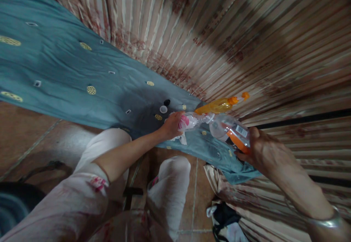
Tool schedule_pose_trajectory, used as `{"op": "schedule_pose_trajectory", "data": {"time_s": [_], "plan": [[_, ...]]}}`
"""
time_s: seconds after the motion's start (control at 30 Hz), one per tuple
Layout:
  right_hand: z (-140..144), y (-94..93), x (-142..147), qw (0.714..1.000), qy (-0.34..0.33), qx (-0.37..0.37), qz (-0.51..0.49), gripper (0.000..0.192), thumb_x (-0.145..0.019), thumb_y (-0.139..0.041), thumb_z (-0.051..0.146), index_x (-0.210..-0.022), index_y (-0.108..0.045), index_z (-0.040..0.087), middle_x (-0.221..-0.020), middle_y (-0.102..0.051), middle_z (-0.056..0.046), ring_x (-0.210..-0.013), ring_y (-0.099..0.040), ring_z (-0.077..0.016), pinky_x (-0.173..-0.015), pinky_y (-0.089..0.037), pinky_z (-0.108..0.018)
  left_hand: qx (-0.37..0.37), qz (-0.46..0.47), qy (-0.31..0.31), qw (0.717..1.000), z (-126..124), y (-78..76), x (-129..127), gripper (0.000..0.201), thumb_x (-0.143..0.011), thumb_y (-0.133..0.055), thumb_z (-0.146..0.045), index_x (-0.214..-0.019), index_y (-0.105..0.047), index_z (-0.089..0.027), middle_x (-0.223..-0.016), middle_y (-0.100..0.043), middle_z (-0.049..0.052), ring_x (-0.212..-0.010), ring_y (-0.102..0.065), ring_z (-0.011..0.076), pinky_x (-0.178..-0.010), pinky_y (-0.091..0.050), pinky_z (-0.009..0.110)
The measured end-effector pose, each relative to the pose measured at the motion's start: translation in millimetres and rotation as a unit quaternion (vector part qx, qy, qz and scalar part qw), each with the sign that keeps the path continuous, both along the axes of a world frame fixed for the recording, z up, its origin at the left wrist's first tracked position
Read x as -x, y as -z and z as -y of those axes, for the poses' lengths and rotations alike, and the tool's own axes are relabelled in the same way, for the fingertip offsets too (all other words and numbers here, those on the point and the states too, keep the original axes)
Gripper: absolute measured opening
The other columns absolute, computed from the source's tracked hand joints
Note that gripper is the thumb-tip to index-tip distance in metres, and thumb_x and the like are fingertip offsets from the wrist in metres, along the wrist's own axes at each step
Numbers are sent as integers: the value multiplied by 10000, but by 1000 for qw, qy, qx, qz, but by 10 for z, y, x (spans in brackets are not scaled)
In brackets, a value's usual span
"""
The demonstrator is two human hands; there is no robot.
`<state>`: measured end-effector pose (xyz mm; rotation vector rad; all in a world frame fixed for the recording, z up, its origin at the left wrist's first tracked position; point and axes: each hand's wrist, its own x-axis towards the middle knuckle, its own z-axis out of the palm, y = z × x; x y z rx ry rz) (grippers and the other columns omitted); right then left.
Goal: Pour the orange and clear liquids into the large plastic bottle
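Observation:
My right hand (259,148) is wrapped round the base of a large clear plastic bottle (219,127) with an orange label, tipped on its side with its neck to the left. My left hand (173,124) is closed on a smaller clear bottle (189,121) with pink and white markings. The two necks meet or nearly meet; I cannot tell if they touch. White crumpled material (181,138) hangs under my left hand. Just behind the clear bottles is a yellow-orange bottle (216,105) with an orange top. A white cap (163,109) and a dark cap (167,102) lie near my left hand.
A teal cloth with yellow patterns (63,62) covers the long surface before me. Pleated patterned curtains (170,26) hang behind and to the right. My knees are at the near edge, above a tiled floor (30,132). Dark and white fabric (227,220) lies at lower right.

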<state>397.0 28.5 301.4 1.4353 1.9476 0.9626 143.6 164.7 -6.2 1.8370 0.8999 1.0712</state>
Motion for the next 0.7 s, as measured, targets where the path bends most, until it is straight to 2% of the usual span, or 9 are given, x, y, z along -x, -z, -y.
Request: {"op": "schedule_pose_trajectory", "data": {"time_s": [0.23, 0.7], "plan": [[9, -16, 5, 1000, -5, 9, -10, 600, -848, -1090, 380, -987, -507, 336, -822, -779, -45, -681, -801, -307, -610, -457, -340, -6, -1, 1, 1000, -2, 40, -11, 994, -764, -967, -152, -1709, -675, -256, -1753, -808, 206, -1630, -791, 465, -1427, -649, 691], [7, -6, -10, 1000, 0, 5, -18, 613, -819, -1121, 334, -991, -533, 323, -840, -826, -68, -711, -840, -320, -643, -532, -347, -4, -10, 5, 1000, 0, 15, 3, 984, -756, -970, -150, -1691, -675, -232, -1764, -801, 222, -1646, -779, 479, -1436, -641, 700]]}}
